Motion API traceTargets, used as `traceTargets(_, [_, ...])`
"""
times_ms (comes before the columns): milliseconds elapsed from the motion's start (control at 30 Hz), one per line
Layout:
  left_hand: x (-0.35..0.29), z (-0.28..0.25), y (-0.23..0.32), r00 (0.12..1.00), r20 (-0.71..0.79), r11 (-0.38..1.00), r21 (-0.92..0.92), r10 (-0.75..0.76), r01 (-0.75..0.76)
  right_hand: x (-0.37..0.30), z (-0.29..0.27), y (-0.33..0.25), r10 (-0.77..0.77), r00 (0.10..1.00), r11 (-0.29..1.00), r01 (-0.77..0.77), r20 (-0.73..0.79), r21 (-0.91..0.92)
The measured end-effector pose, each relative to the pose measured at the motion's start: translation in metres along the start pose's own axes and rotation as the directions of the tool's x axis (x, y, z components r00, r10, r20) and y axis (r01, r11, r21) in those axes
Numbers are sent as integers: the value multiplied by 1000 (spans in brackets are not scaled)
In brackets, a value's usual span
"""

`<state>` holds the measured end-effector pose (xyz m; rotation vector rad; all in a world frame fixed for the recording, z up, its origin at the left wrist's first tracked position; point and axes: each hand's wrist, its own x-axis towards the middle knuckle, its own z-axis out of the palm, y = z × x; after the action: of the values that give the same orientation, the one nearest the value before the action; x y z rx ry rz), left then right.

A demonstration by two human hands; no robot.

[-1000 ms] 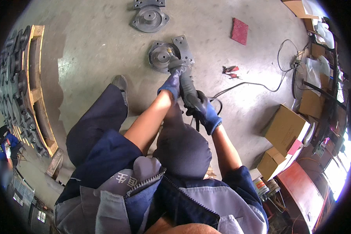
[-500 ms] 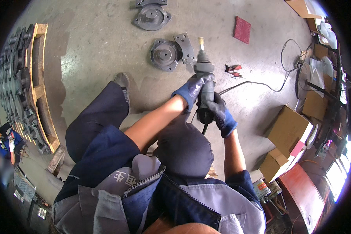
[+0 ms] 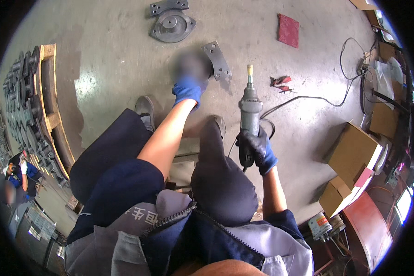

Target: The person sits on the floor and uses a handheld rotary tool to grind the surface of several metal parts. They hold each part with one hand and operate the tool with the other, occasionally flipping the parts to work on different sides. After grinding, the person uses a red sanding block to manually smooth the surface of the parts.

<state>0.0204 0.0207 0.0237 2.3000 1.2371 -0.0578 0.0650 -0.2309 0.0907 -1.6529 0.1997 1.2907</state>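
My right hand [image 3: 257, 149], in a dark-palmed blue glove, is closed round the rear body of a grey electric die grinder [image 3: 250, 110]. The grinder points away from me, with a pale yellowish tip at its far end. My left hand [image 3: 187, 89], gloved alike, reaches over the nearer round metal flange [image 3: 188, 62]. Blur covers that flange and the fingers, so their grip cannot be made out. Against the flange's right side rests a dark plate with holes [image 3: 217, 60]. Farther off lies a second flange [image 3: 172, 26], touching another drilled plate [image 3: 169, 6].
Red-handled pliers [image 3: 281, 84] and a dark red abrasive pad [image 3: 288, 30] lie on the floor to the right. The grinder's black cord [image 3: 308, 97] loops rightward. Cardboard boxes [image 3: 354, 149] stand at right; a wooden pallet [image 3: 53, 101] of metal parts is at left, near another person [image 3: 20, 175].
My left hand has let go of the grinder and moved forward-left to the nearer flange. The right hand, still holding the grinder, has shifted slightly toward me.
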Motion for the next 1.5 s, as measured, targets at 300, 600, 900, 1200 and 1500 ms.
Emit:
traceTargets(300, [60, 0, -17, 888, 449, 978, 117, 103, -173, -2, 5, -8, 80, 997, 992, -77, 22, -97])
traceTargets(600, [80, -36, -24, 777, 473, 838, 134, 415, -529, 14, 17, -3, 78, 995, 965, -61, 56, -257])
traceTargets(900, [-37, -4, -40, 385, 916, 436, -392, 109, 810, 38, 33, -2, 97, 970, 994, -85, 222, -62])
traceTargets(1200, [-48, 26, -31, 441, 865, -306, -364, 239, 880, 72, 58, -3, -99, 890, 950, 217, 444, -223])
traceTargets(1500, [-47, 39, -34, 446, 887, -312, -393, 119, 865, 80, 49, 14, -331, 770, 800, 536, 546, -271])
